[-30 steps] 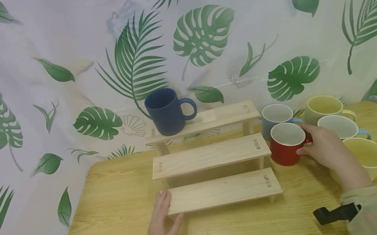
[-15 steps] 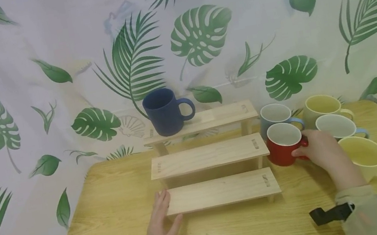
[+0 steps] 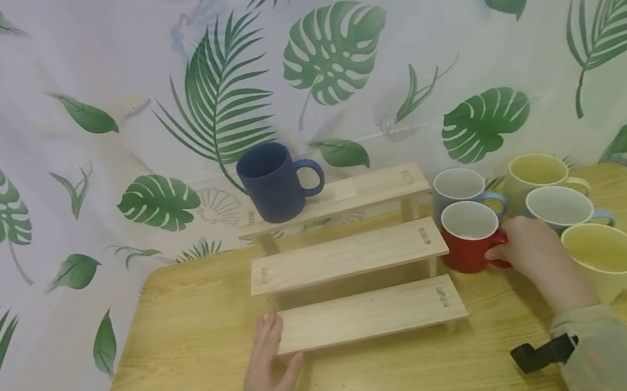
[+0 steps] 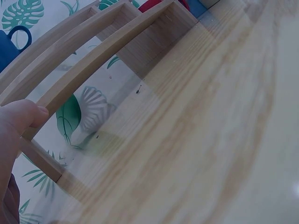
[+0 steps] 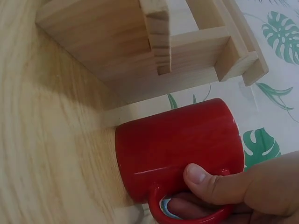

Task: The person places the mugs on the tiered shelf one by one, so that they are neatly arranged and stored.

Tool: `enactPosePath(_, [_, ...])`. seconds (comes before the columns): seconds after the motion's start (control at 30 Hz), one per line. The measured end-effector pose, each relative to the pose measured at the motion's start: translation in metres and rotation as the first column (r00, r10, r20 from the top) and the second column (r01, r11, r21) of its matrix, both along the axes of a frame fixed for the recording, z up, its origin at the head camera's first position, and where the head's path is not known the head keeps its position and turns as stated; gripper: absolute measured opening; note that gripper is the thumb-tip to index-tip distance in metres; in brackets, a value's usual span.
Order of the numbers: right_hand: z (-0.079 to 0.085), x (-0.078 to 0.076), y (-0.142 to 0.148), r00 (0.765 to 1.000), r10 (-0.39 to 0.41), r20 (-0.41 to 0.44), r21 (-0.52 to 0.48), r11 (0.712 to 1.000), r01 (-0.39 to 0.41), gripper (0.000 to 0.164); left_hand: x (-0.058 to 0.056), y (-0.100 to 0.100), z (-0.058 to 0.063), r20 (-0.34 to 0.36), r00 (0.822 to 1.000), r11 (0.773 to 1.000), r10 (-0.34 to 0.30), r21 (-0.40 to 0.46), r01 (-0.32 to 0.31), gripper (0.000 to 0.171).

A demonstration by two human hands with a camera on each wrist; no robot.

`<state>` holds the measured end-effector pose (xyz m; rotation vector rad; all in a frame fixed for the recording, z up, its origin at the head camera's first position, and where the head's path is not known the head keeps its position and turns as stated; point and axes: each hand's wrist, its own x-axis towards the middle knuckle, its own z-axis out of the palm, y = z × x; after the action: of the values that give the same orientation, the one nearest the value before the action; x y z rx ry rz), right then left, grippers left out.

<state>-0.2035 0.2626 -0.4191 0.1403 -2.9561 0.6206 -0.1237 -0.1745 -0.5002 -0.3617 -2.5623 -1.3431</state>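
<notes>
My right hand pinches the handle of a red mug with a white inside. The thumb lies against the handle in the right wrist view, with other fingers reaching through it. The mug is upright on the table, right beside the three-tier wooden shelf. My left hand holds the left end of the lowest tier, thumb at the front edge and fingers at the end and back corner. A dark blue mug stands on the left part of the top tier, its handle to the right.
Behind the red mug stands a blue mug. To its right are a yellow mug, another blue mug and a wide pale yellow cup. A leaf-patterned cloth hangs behind the wooden table.
My right hand has shifted slightly left and settled on the red mug's handle, and the mug has moved a little left. The left hand stays on the lowest tier.
</notes>
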Motion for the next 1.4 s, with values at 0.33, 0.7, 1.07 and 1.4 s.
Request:
enactPosePath(0.33, [-0.003,0.0,-0.003,0.997,0.014,-0.077,-0.007,1.0,-0.014,0.021,-0.001,0.0,-0.002,-0.01,1.0,1.0,-0.001,-0.005,0.001,0.062])
enactPosePath(0.7, [0.01,0.005,-0.003,0.994,0.034,-0.104,0.003,0.999,-0.034,0.018,0.001,0.002,0.002,0.007,1.0,1.0,0.006,0.002,-0.006,0.063])
enactPosePath(1.07, [0.032,0.016,0.005,0.996,0.05,-0.075,-0.02,0.998,-0.051,0.018,0.001,0.001,0.002,0.002,1.0,1.0,-0.009,0.001,0.009,0.062])
enactPosePath(1.4, [0.056,0.035,0.007,0.977,-0.07,-0.2,-0.077,0.995,0.055,0.023,0.002,0.002,0.004,-0.001,1.0,1.0,-0.009,0.01,0.009,0.062])
